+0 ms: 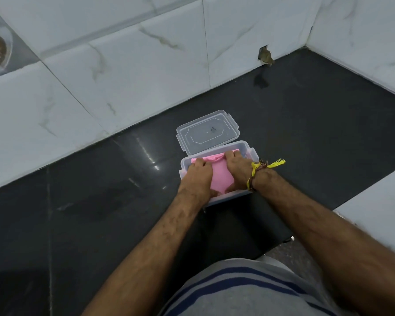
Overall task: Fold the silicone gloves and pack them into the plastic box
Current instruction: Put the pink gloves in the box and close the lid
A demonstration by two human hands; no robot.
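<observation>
Both hands are down in the clear plastic box [251,153] on the dark tabletop [306,124]. Left hand [197,176] and right hand [237,172] have fingers curled onto the folded pink gloves [219,174] inside it. Lid [208,132] lies off, just behind the box.

**Pink in a clear box, black below, white marble behind**

The folded gloves [219,173] are a plain, even pink. The plastic box [252,153] and its lid [208,131] are colourless and see-through, slightly milky at the rims. The counter [306,133] is glossy black with faint pale glints. The wall tiles [123,71] are white with thin grey-brown marble veining. A wrist thread [258,166] mixes dark brown strands with bright yellow tassels. The shirt [249,293] is grey with navy-blue stripes
</observation>
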